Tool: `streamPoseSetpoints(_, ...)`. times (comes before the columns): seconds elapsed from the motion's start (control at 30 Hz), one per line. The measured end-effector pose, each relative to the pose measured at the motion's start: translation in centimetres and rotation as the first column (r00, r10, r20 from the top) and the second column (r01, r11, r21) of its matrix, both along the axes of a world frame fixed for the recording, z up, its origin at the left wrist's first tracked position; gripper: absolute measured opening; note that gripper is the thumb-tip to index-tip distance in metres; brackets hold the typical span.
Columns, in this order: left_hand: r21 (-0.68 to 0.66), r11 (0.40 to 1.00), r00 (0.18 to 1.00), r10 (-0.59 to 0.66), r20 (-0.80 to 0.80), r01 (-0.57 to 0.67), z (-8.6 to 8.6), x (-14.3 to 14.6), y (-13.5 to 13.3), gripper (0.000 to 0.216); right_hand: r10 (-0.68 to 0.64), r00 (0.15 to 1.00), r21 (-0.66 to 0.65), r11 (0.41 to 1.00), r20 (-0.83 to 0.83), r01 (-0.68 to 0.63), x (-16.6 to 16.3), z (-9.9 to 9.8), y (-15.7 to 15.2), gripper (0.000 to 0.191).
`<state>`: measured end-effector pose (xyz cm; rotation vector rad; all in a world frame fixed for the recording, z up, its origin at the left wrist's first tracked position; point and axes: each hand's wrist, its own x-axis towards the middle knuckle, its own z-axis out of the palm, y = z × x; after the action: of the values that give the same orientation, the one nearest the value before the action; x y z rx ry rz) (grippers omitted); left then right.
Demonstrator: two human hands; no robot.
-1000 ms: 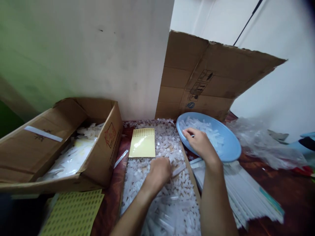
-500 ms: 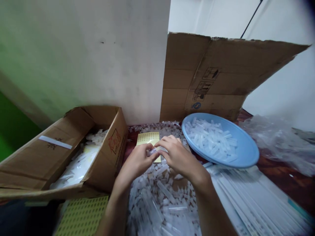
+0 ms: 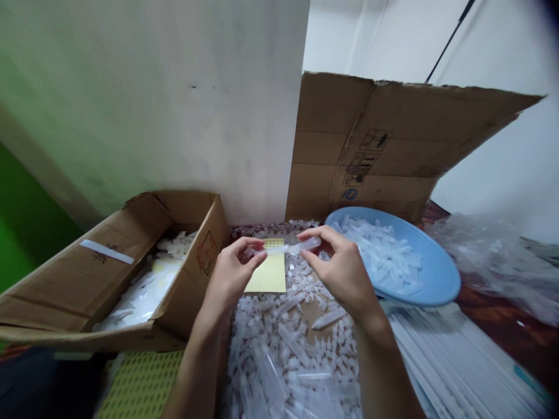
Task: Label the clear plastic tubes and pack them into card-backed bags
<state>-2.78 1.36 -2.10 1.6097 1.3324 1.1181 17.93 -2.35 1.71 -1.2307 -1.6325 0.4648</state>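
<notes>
Pinched in my left hand [image 3: 231, 267] is a slim clear plastic tube [image 3: 276, 250], pointing right. My right hand [image 3: 336, 259] grips a wider, translucent tapered plastic tube [image 3: 308, 244] between thumb and fingers. The two tubes lie end to end, their narrow ends meeting; whether one is inside the other I cannot tell. Just beneath them is a pale yellow sticker sheet [image 3: 267, 280] with rows of small dark labels near its top. Below my hands spreads a pile of small translucent plastic parts [image 3: 297, 343], among them several long clear tubes.
A blue basin [image 3: 443, 273] of translucent tubes is on the right, beside crumpled clear plastic [image 3: 489, 256]. An open cardboard box [image 3: 183, 291] stands left. Stacked white sheets [image 3: 458, 349] lie at lower right, another yellow sticker sheet [image 3: 142, 381] at lower left. Upright cardboard [image 3: 332, 139] stands behind.
My hands have moved apart from being close together, and the tapered tube now shows in my right hand. More of the yellow sheet is visible. The whole view has shifted slightly.
</notes>
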Motion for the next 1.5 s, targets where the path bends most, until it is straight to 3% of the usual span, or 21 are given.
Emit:
streamPoseSetpoints(0.13,0.007,1.0,0.999,-0.028,0.039,0.028,1.2,0.0,-0.6,0.033,-0.002,1.0,-0.037,0.999,-0.008,0.001,0.2,0.1,-0.1,0.023)
streamPoseSetpoints(0.3,0.039,0.996,0.98,-0.09,0.176,0.085,1.3,1.1,-1.1,0.035,0.156,0.988,-0.122,0.981,0.021,-0.152,-0.3,-0.3,0.1,0.029)
streamPoseSetpoints(0.47,0.055,0.998,0.94,-0.045,0.337,0.028,1.2,2.5,-1.7,0.029,0.412,0.898,-0.258,0.86,-0.156,-0.44,-1.3,-0.9,0.1,0.034)
streamPoseSetpoints(0.67,0.122,0.993,0.946,-0.043,0.322,0.004,1.1,3.0,-1.9,0.026,0.451,0.867,-0.331,0.802,-0.212,-0.498,-1.3,-1.0,-0.2,0.057)
streamPoseSetpoints(0.77,0.145,0.989,0.967,-0.055,0.249,0.019,0.8,2.6,-1.6,0.028,0.392,0.907,-0.304,0.854,-0.155,-0.421,-0.8,-1.2,0.0,0.054)
streamPoseSetpoints(0.87,0.1,0.994,0.989,-0.051,0.136,0.037,0.4,2.1,-1.3,0.035,0.198,0.979,-0.257,0.945,-0.044,-0.202,0.0,-1.6,0.6,0.045)
streamPoseSetpoints(0.97,0.024,0.969,0.969,-0.245,-0.019,0.245,0.1,1.6,-1.3,0.043,0.03,0.999,-0.216,0.976,-0.025,-0.035,1.1,-2.3,1.3,0.042)
streamPoseSetpoints(1.03,0.016,0.936,0.93,-0.349,-0.117,0.353,-0.2,1.5,-1.1,0.048,-0.01,0.997,-0.237,0.972,-0.071,-0.007,1.7,-2.8,1.6,0.043)
streamPoseSetpoints(1.1,0.073,0.955,0.941,-0.267,-0.208,0.287,-1.1,1.4,-0.7,0.054,-0.007,0.988,-0.277,0.96,-0.152,-0.035,2.0,-3.2,1.8,0.044)
streamPoseSetpoints(1.2,0.156,0.988,0.945,0.041,-0.325,0.01,-3.5,1.0,0.4,0.061,0.019,0.973,-0.298,0.95,-0.23,-0.089,2.2,-3.5,1.9,0.044)
streamPoseSetpoints(1.27,0.122,0.985,0.907,0.158,-0.39,-0.119,-5.6,0.7,1.1,0.073,0.019,0.981,-0.3,0.951,-0.193,-0.077,2.1,-3.5,1.9,0.044)
streamPoseSetpoints(1.4,0.059,0.981,0.897,0.192,-0.398,-0.184,-8.4,0.1,1.9,0.08,-0.023,0.998,-0.278,0.961,-0.066,0.004,1.8,-3.0,1.8,0.04)
streamPoseSetpoints(1.5,0.116,0.973,0.918,0.226,-0.326,-0.199,-8.6,-0.2,2.3,0.07,-0.063,0.998,-0.287,0.956,0.024,0.067,1.5,-2.9,1.8,0.03)
